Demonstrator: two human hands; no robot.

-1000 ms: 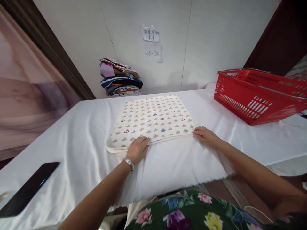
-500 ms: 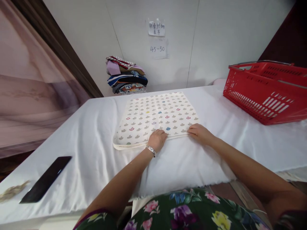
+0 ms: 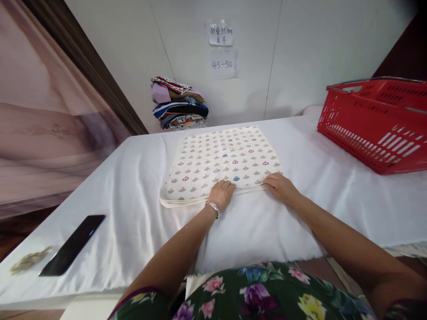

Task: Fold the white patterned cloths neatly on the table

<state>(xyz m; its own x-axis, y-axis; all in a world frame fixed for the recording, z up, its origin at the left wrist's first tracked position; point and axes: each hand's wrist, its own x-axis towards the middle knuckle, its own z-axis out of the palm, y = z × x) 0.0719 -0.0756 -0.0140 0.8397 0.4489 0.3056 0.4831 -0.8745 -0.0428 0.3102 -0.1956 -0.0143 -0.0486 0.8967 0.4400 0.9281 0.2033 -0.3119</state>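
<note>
A folded cream tablecloth (image 3: pixel 220 162) with small grey, red and blue motifs lies flat on the white-covered table, its layers showing along the near edge. My left hand (image 3: pixel 222 194), a silver bracelet at its wrist, is closed over the middle of that near edge. To the right, my right hand (image 3: pixel 282 186) pinches the same edge close to the near right corner, thumb and fingers together. Both hands' fingertips are partly hidden by the fabric and knuckles.
A red plastic basket (image 3: pixel 373 129) stands at the right. Against the wall is a pile of folded fabrics (image 3: pixel 180 104). At the left of the white table cover (image 3: pixel 133 178) lie a dark phone-like slab (image 3: pixel 73 244) and a pale tuft of fibre (image 3: pixel 31 260). A sheer curtain (image 3: pixel 50 133) hangs beyond.
The view has shifted slightly, so everything sits a little differently in the picture. Both hands stay at the same places on the tablecloth's near edge.
</note>
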